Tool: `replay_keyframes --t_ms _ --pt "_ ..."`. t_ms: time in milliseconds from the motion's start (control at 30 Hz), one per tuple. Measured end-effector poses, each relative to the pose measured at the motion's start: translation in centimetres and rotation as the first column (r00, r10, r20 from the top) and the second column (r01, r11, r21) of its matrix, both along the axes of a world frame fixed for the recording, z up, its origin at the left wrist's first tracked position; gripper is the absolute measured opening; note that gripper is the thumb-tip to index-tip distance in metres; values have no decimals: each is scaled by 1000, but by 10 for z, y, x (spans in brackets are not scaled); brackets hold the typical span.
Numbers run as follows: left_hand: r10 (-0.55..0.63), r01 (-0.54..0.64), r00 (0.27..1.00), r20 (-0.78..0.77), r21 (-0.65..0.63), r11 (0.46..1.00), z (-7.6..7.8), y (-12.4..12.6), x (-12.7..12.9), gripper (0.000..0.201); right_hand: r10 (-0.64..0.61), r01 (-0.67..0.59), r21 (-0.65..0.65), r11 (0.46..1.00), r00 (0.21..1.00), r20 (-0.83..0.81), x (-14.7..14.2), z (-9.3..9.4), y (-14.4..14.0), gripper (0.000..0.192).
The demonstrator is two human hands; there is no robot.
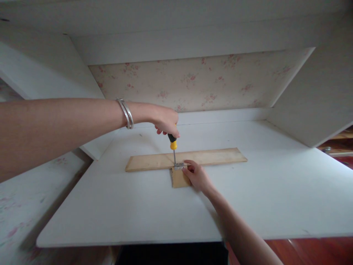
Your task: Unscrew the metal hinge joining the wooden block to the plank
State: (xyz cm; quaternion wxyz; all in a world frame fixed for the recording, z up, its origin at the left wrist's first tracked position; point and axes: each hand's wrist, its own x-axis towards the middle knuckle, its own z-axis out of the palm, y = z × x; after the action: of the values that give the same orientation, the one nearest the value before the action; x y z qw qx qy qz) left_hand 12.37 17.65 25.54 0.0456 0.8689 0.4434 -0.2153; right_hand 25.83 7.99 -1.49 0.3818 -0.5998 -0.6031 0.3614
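My left hand (167,120) is wrapped round the black and yellow handle of a screwdriver (173,144), which stands nearly upright. Its tip meets the left part of a small silver hinge (179,166). The hinge lies across the joint between a long pale wooden board (215,156) and a small square wooden piece (180,179) on the near side. With thumb and forefinger, my right hand (198,176) grips the right end of the hinge, close above the small piece. Any screw under the tip is too small to make out.
The wood lies on a white desk top (124,209) with side panels (311,92) left and right and a shelf (179,22) overhead. Floral wallpaper (190,82) covers the back. The desk's front edge runs just before my body.
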Motion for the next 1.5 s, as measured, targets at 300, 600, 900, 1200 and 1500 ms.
replay_keyframes --t_ms 300,600,900,1200,1500 --pt "73 -72 997 -4 114 991 -10 6 5 40 6 -6 21 1000 1000 2 0 -1 0 38" --pt "228 -230 973 32 123 965 -8 5 7 31 3 -3 -1 1000 1000 18 0 3 -1 37" --pt "266 -272 962 58 214 938 4 5 5 32 3 -2 -16 1000 1000 27 -1 4 -1 38" --pt "81 -135 982 172 328 935 4 -7 -10 39 -226 194 133 972 928 297 -3 40 -20 40" --pt "-228 128 928 294 323 938 -17 -29 -4 45 -282 150 508 848 940 194 -19 127 -4 56"
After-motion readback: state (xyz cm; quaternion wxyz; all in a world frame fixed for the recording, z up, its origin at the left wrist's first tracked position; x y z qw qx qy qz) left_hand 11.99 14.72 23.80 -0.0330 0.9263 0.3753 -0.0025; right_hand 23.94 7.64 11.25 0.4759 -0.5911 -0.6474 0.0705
